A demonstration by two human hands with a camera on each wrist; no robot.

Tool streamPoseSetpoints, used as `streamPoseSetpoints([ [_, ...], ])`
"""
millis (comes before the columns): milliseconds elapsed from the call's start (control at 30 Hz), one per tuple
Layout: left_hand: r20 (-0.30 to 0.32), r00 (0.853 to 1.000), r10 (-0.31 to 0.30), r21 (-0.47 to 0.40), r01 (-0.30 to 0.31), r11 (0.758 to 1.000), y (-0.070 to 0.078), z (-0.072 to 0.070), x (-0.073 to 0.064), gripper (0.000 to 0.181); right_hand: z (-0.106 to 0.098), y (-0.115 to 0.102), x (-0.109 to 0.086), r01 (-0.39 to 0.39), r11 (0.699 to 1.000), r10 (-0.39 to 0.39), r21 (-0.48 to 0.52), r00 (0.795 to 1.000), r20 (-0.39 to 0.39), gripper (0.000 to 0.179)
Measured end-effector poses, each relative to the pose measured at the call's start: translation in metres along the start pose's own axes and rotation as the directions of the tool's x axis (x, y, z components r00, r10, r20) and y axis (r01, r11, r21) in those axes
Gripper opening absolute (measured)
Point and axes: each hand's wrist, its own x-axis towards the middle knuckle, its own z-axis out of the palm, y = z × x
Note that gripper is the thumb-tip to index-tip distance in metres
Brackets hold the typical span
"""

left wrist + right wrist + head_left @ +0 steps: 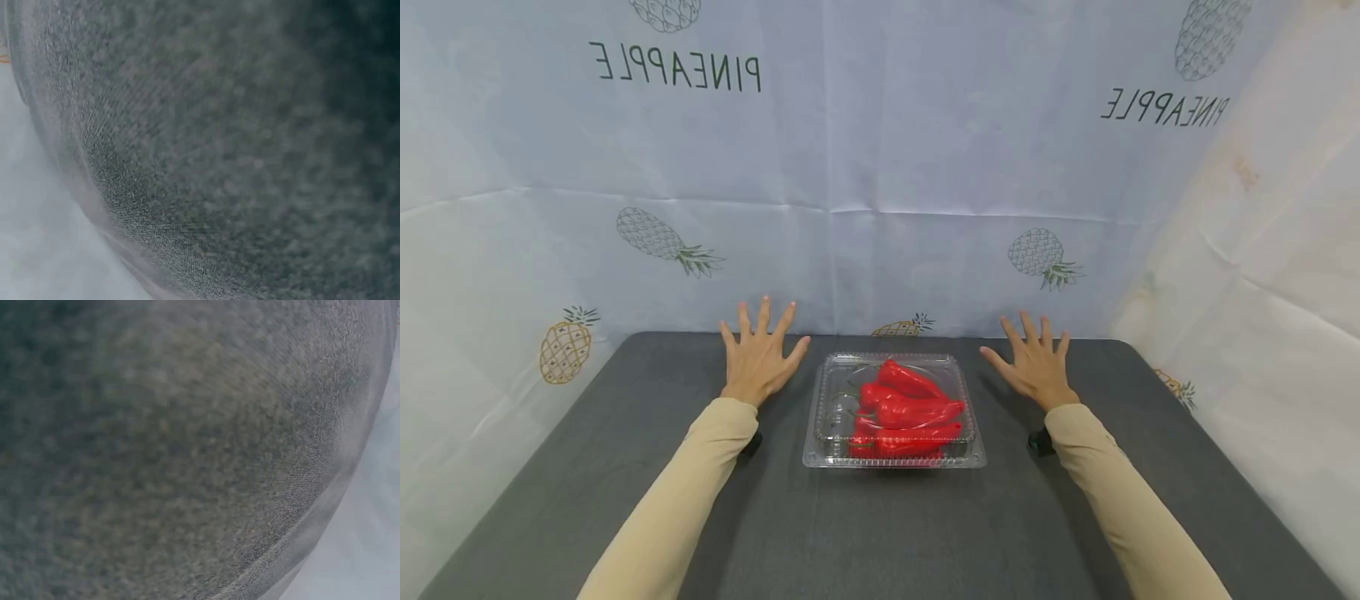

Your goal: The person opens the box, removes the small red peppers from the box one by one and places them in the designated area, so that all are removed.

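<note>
In the head view a clear plastic clamshell box (842, 460) sits in the middle of the table, its lid down. Several red peppers (917, 412) lie inside it, heaped toward the right, with thin green stems pointing left. To the left of the box my left hand (756, 364) is spread, palm down, fingers straight and apart. My right hand (1036, 371) is spread the same way on the other side. Neither hand holds anything, and a gap separates each from the box. The wrist views show only blurred dark cloth close up, no fingers.
A dark grey cloth (880, 533) covers the table. Right behind its far edge hangs a pale curtain (925, 167) printed with pineapples, and a white curtain (1285, 333) closes off the right side. Small black wrist devices (1041, 442) show under both sleeves.
</note>
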Motion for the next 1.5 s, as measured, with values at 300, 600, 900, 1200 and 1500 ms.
streamPoseSetpoints([
  [300, 0.014, 1.000, -0.008, 0.009, 0.008, 1.000, 0.001, -0.002, -0.005, 0.070, -0.002, -0.003, -0.007, 0.007, 1.000, -0.007, 0.013, 1.000, -0.019, 0.085],
  [600, 0.029, 1.000, 0.006, 0.009, -0.006, 1.000, 0.004, -0.007, -0.014, 0.071, -0.002, -0.010, -0.012, 0.034, 0.999, -0.033, 0.030, 0.999, -0.029, 0.085],
  [900, 0.041, 0.999, -0.008, -0.022, 0.009, 1.000, 0.009, -0.012, -0.025, 0.070, -0.005, -0.015, -0.021, 0.053, 0.998, -0.051, 0.044, 0.998, -0.049, 0.084],
  [1200, 0.044, 0.999, -0.031, -0.063, 0.033, 0.997, 0.011, -0.016, -0.038, 0.069, -0.012, -0.016, -0.031, 0.053, 0.997, -0.051, 0.057, 0.998, -0.041, 0.083],
  [1500, 0.037, 0.999, -0.026, -0.080, 0.029, 0.996, 0.017, -0.022, -0.052, 0.067, -0.015, -0.018, -0.046, 0.083, 0.993, -0.078, 0.078, 0.994, -0.074, 0.082],
])
